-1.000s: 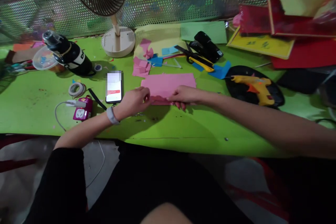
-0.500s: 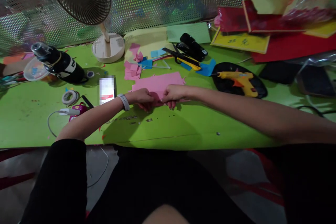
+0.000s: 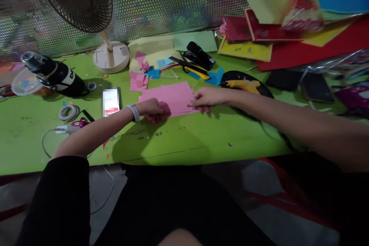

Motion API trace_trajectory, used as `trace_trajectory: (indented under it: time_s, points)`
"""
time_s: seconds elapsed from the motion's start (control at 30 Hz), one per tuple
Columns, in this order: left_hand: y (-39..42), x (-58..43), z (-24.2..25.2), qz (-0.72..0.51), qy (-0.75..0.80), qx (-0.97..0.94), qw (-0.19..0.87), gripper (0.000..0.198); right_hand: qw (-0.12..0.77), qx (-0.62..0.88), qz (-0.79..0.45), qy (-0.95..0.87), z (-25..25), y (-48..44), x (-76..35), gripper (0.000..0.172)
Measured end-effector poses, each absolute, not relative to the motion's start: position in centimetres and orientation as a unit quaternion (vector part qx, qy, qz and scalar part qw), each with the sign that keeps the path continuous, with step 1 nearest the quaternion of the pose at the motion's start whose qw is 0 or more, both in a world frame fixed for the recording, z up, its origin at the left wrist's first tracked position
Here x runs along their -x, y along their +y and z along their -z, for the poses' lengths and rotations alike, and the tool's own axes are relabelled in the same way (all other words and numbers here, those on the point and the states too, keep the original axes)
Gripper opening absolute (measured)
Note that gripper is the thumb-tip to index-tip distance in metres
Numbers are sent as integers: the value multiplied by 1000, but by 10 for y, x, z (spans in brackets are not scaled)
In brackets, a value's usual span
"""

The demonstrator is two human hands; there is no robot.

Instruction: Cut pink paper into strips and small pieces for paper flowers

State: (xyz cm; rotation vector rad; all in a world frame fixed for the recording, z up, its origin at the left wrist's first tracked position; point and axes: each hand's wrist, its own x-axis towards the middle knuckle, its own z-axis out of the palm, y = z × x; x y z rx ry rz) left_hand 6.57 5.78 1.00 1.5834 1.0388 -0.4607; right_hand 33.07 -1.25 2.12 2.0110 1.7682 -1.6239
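Observation:
A pink sheet of paper [image 3: 173, 94], perhaps several layers, lies on the green table in front of me. My left hand [image 3: 151, 108] is closed on its near left edge, thumb on top and fingers curled below. At the right edge, my right hand [image 3: 208, 98] has the paper between thumb and fingers. Small pink paper pieces [image 3: 138, 80] lie just behind the sheet. Close by are a yellow utility knife [image 3: 198, 72], blue paper scraps [image 3: 215, 77] and a black stapler [image 3: 200, 54].
A fan [image 3: 111, 57] stands at the back left beside a black bottle [image 3: 65, 78]. A phone [image 3: 111, 102] and a tape roll [image 3: 68, 112] lie left. To the right are a yellow glue gun [image 3: 245, 85] on a black tray and stacked red and yellow sheets [image 3: 248, 50].
My right hand has moved from the near middle of the pink paper to its right edge. My left hand keeps its hold. The view has turned slightly right.

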Motion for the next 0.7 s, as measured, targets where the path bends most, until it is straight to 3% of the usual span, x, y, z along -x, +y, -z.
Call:
trace_trajectory:
  time_s: [0.23,0.7]
  points:
    - [48,-67,-16,185,501,-655,534,35,18,-560,579,592,1,6,-264,44]
    - [29,26,-23,155,601,-574,534,55,5,-544,593,593,16,6,-277,52]
